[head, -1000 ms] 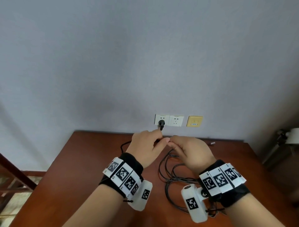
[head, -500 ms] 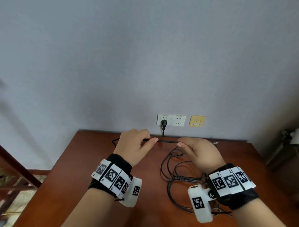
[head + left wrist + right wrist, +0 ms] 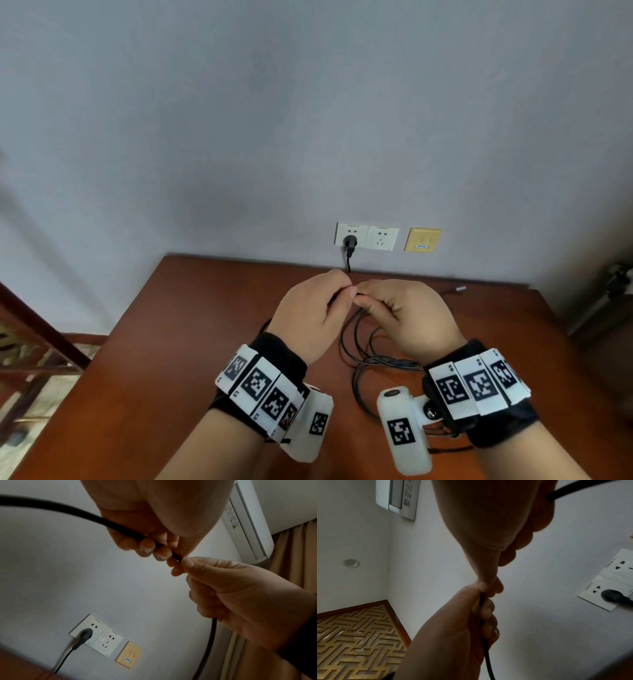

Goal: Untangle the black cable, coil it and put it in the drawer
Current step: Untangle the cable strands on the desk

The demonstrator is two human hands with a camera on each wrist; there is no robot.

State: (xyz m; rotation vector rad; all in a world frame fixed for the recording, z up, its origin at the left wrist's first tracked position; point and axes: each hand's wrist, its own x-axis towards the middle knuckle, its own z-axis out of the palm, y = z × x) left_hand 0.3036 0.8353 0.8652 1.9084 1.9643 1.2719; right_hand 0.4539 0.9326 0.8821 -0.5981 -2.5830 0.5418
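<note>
The black cable (image 3: 356,339) lies in loose tangled loops on the brown table (image 3: 191,342), under and between my wrists. Both hands are raised above the table's far side and meet fingertip to fingertip. My left hand (image 3: 346,291) has its fingers curled round a stretch of the cable (image 3: 120,524). My right hand (image 3: 363,298) pinches the same strand between thumb and forefinger, right beside the left fingers. In the right wrist view the cable (image 3: 488,660) runs down out of the left hand (image 3: 462,615). No drawer is in view.
A black plug (image 3: 350,242) sits in the left wall socket (image 3: 383,237), its lead dropping behind the table. A yellow wall plate (image 3: 423,240) is beside it. A small metal connector (image 3: 460,288) lies at the table's back right. A wooden lattice screen (image 3: 24,370) stands to the left.
Half a second ago my hands were apart with a taut stretch of cable between them. They have since come together again, nearer the wall.
</note>
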